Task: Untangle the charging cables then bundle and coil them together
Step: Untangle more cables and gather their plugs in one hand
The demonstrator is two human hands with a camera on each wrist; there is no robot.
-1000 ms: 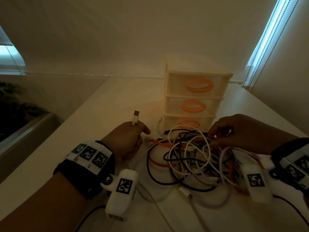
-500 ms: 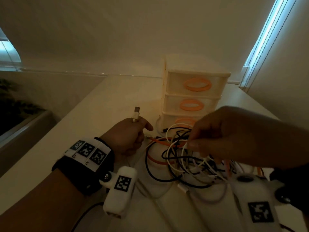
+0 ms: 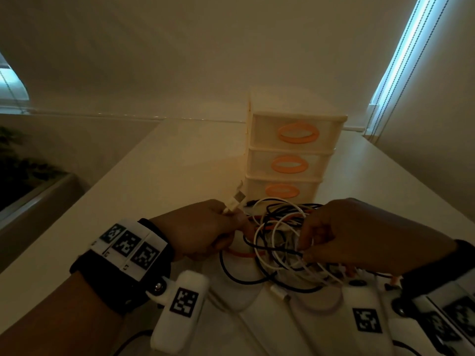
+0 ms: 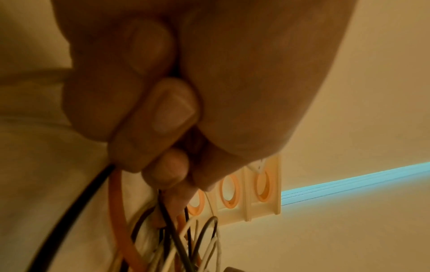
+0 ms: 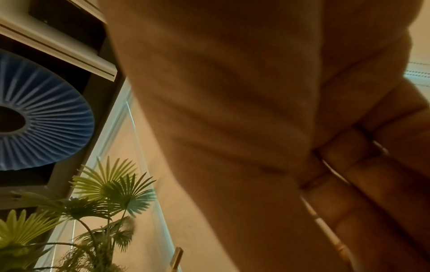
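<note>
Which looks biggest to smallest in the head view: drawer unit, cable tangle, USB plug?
1. drawer unit and cable tangle: similar spread, and the tangle lies nearer, so unranked.
2. USB plug: clearly smallest.

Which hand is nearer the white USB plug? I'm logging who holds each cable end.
Left. The left hand pinches the white USB plug at its base. The right hand is off to the plug's right, fingers in the tangled cables.

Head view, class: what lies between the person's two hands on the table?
In the head view, looped white, black and orange cables of the tangled cables fill the gap between the left hand and the right hand.
</note>
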